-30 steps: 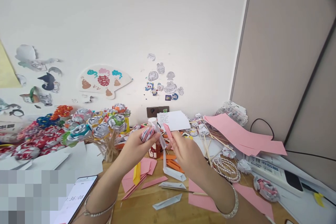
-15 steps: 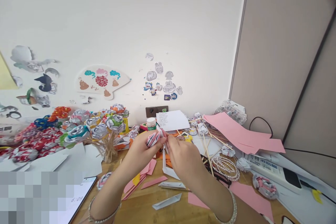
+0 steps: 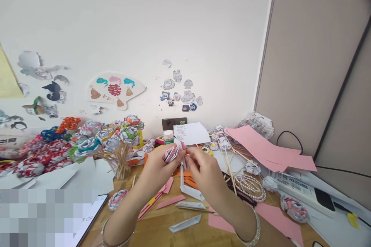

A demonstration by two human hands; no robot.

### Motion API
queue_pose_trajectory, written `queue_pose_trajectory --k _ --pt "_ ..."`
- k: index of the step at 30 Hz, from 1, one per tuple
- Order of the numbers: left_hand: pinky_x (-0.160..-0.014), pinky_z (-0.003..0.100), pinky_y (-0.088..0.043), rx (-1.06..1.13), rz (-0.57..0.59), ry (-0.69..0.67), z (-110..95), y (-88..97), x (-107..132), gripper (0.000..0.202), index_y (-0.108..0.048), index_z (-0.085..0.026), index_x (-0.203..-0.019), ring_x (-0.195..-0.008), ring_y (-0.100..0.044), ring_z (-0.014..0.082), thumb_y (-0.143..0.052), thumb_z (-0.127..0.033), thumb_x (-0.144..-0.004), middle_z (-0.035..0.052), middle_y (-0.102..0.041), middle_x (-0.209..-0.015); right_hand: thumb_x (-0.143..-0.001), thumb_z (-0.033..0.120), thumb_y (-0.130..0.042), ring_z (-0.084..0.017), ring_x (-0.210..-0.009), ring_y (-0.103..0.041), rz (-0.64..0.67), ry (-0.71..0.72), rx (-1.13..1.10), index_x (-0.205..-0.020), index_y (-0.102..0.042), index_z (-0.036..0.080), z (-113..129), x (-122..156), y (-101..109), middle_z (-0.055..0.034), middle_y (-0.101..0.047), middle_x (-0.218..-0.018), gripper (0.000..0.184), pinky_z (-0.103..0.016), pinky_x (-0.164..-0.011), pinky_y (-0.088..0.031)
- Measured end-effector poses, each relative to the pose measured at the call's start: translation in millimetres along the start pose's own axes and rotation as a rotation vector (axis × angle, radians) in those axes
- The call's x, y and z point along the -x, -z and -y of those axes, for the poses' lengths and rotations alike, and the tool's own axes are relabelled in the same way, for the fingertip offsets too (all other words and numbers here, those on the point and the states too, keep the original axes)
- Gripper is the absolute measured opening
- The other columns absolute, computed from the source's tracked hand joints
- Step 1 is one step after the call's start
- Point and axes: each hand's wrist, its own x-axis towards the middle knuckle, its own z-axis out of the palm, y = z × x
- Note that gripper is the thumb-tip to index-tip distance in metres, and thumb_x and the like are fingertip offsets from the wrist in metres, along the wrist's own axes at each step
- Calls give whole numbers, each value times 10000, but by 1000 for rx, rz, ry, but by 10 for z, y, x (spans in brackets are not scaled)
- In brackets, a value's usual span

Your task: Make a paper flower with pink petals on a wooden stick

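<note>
The small rolled paper bud (image 3: 171,153) is striped pink and white, and the folded paper strip (image 3: 181,175) below it is plain white. On the light-brown wooden tabletop (image 3: 162,235) lie flat pink paper sheets (image 3: 262,146) and orange paper slips (image 3: 189,180), beside a white beaded bracelet (image 3: 249,186). The bunch of paper roses on sticks (image 3: 111,141) is printed grey and white, edged in green, orange and blue.

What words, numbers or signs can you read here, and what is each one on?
"囍", in red, on the fan-shaped wall cutout.
Phone screen: a few digits, tilted and cut off, not readable.
White card by the wall: printed lines, too small.
Bottle label: too small.
Striped paper flower between left hand and right hand: pattern only, no legible text.
</note>
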Motion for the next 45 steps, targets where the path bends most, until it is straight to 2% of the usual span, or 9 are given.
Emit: queue_pose_trajectory --k 6,17,25,30,32,35,38,42,45 --pt "-563 226 -368 36 11 0 -16 25 20 279 -520 -181 -638 -591 -451 127 -428 -341 -847 -22 -518 -602 -845 222 -465 -114 -543 -568 -65 -57 -206 -775 -559 182 24 0 10 -4 -627 -648 123 -196 -509 -403" --pt "-607 232 -419 88 80 -21 5 0 27 233 -541 -180 -673 -631 -517 140 -449 -308 -845 3 -594 -668 -842 210 -467 -122 -575 -568 -28 -63 -139 -794 -581 182 44 -3 77 -9 -637 -674 126 -200 -527 -399" --pt "-559 215 -372 18 12 -67 -34 -23 25 250 -474 -188 -597 -568 -445 117 -446 -267 -833 -21 -532 -596 -845 200 -467 -122 -587 -579 -2 -49 -189 -818 -585 182 69 11 72 -4 -636 -664 122 -200 -542 -412" --pt "-515 213 -351 -9 -115 72 16 77 1 296 -469 -189 -569 -522 -404 108 -462 -343 -822 -45 -450 -532 -863 240 -457 -110 -573 -582 -10 -42 -261 -890 -588 184 72 -4 73 -4 -641 -682 145 -188 -535 -424" --pt "-489 209 -328 -42 -208 120 51 137 -11 318 -456 -192 -544 -501 -365 101 -471 -360 -814 -56 -393 -508 -870 221 -447 -104 -583 -583 92 6 -212 -875 -595 187 36 17 -13 -2 -650 -714 151 -186 -548 -421" --pt "-457 207 -305 -103 -279 175 101 226 -23 306 -525 -192 -580 -494 -350 104 -477 -387 -811 -58 -377 -493 -846 209 -515 -125 -668 -617 428 97 -14 -867 -625 200 -51 104 -276 1 -672 -769 112 -201 -589 -422" --pt "-438 206 -291 -146 -317 201 128 293 -26 304 -555 -192 -594 -490 -346 105 -484 -404 -801 -59 -370 -486 -786 295 -621 -216 -752 -646 738 110 274 -847 -654 145 -168 233 -611 -86 -684 -850 165 -253 -581 -442" --pt "-459 209 -307 -181 -314 185 119 343 -25 315 -561 -193 -569 -496 -362 111 -476 -388 -802 -57 -371 -475 -750 141 -631 -239 -840 -653 860 100 415 -898 -659 125 -322 369 -920 -100 -691 -911 151 -263 -635 -466" --pt "-488 211 -333 -178 -306 183 105 360 -24 320 -590 -192 -583 -509 -388 116 -472 -388 -807 -52 -414 -488 -761 132 -613 -233 -792 -662 836 60 452 -916 -654 122 -389 419 -991 -108 -697 -876 161 -258 -610 -468"
